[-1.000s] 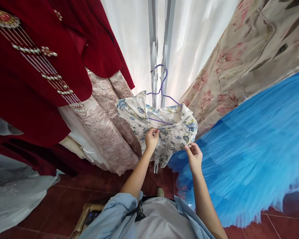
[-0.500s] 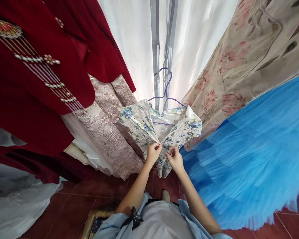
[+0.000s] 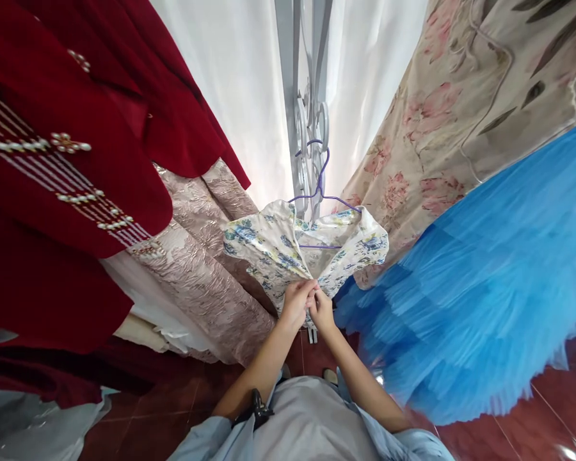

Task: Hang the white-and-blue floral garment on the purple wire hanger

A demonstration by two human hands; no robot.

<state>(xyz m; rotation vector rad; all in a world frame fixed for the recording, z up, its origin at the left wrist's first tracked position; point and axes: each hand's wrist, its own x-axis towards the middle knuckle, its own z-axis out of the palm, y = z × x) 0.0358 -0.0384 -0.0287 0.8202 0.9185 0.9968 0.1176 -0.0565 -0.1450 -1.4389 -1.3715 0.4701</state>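
A white blouse with blue and yellow flowers [image 3: 269, 246] hangs on a purple hanger [image 3: 320, 186] straight in front of me. Its neckline opens in a V, and both of my hands meet at the bottom of that V. My left hand [image 3: 297, 302] is closed on the blouse's front edge, fingers pinched. Right beside it and touching it, my right hand [image 3: 321, 310] is closed on the opposite front edge. Whatever small fastening lies between the fingertips is hidden. The lower part of the blouse is mostly behind my hands.
Red velvet garments with beaded trim [image 3: 91, 153] and a pink brocade garment [image 3: 206, 275] hang on the left. A beige floral dress [image 3: 413, 134] and a blue tulle skirt [image 3: 461, 301] crowd the right. Behind stand a grey metal rack [image 3: 288, 70] and white curtains [image 3: 235, 83].
My right hand has moved left to join my left hand at the blouse's front; before, they were apart. The view has shifted slightly.
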